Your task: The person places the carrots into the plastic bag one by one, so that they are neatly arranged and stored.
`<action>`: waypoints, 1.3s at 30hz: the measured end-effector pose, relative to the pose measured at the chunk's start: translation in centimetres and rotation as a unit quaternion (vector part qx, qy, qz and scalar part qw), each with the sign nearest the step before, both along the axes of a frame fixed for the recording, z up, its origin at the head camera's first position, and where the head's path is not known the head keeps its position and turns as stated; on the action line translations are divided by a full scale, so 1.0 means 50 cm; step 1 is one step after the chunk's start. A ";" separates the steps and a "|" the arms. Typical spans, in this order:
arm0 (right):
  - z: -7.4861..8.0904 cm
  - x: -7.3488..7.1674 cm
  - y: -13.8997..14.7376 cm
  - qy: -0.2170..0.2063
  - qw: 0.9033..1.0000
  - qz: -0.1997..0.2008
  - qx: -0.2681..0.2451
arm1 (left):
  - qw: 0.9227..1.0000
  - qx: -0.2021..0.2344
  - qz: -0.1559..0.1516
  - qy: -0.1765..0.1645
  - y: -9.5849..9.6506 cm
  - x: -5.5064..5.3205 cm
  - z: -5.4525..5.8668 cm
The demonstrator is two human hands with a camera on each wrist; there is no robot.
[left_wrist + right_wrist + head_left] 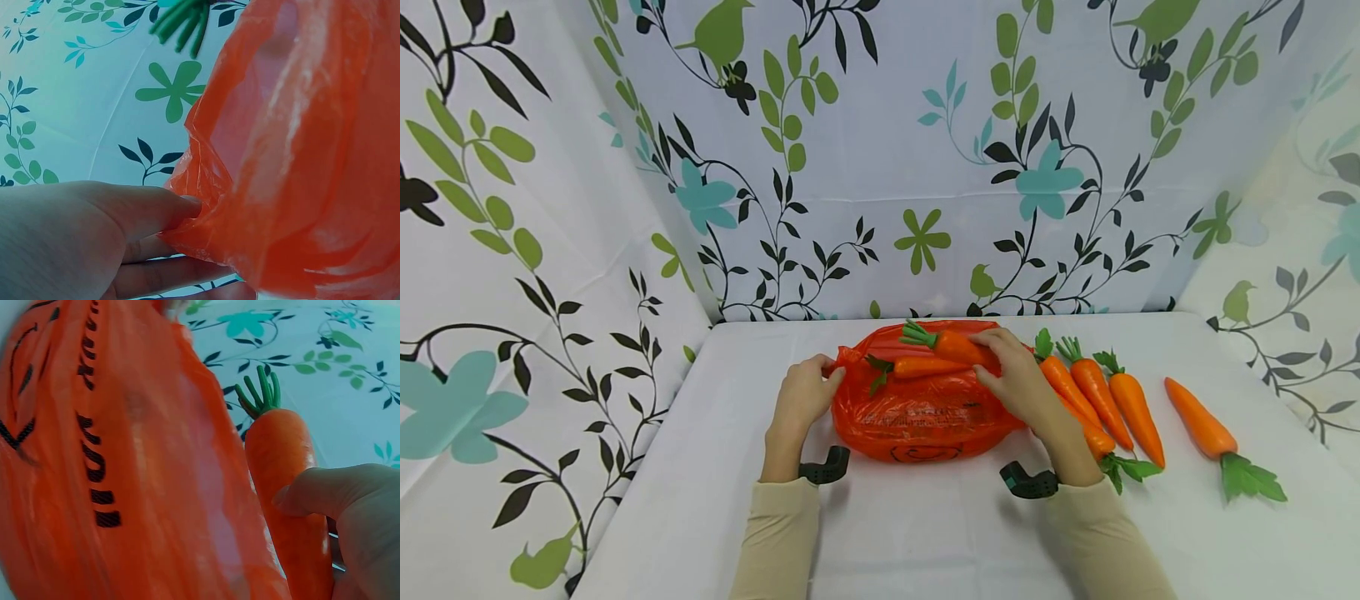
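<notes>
A red plastic bag (917,429) with dark printing lies bulging on the white table in the head view. My left hand (803,390) pinches the bag's left edge between thumb and fingers; the gathered plastic shows closely in the left wrist view. In my right hand (1021,375) is an orange carrot (964,348), held with its green stalks toward the left, over the bag. The right wrist view shows my thumb pressed on this carrot (281,447) beside the bag's wall. A thinner carrot (925,367) with leafy green lies at the bag's opening, just below the held one.
Several carrots (1138,412) lie bunched right of the bag, partly behind my right forearm. One separate carrot (1198,417) lies farther right, its leaves toward the front. Patterned cloth (880,167) walls in the back and both sides of the white table (910,533).
</notes>
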State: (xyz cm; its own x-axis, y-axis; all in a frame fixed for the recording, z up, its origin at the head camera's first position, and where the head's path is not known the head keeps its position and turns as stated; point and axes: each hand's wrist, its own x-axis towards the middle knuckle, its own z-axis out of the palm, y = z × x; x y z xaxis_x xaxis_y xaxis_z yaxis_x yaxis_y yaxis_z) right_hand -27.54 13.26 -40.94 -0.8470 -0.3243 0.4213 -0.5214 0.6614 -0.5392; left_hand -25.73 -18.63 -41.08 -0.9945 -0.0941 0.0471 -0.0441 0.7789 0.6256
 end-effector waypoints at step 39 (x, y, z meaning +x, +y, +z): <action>-0.076 -0.009 -0.076 0.039 0.993 0.069 0.085 | 1.000 0.002 -0.003 0.007 0.000 0.001 0.002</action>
